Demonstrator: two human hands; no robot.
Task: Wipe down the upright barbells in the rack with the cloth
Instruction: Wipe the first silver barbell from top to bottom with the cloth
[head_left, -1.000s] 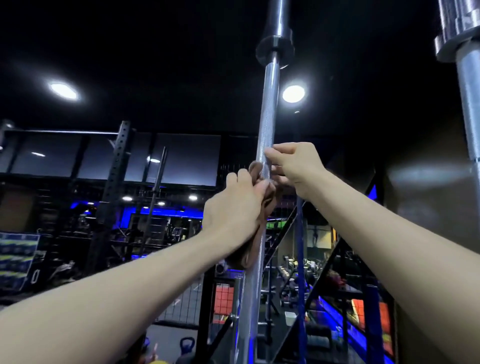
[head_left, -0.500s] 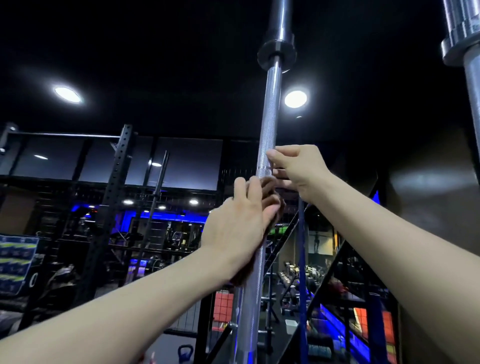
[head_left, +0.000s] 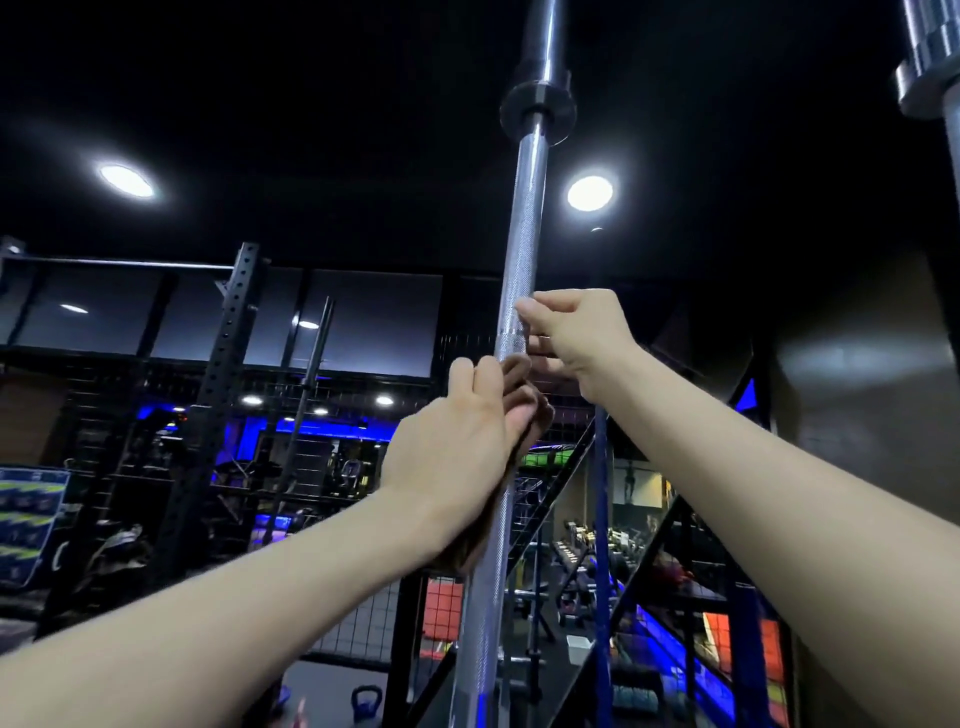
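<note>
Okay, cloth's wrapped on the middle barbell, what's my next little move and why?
Probably slide the left hand with the brown cloth down the barbell. The right hand grips the shaft directly above the cloth, blocking the way up, while a long bare knurled stretch shows below.

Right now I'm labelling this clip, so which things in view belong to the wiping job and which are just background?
In the job:
- cloth
- barbell
- left hand, pressing cloth to bar
- right hand, steadying bar
- second barbell

Just about:
- kettlebell
- power rack upright
- ceiling lights
</note>
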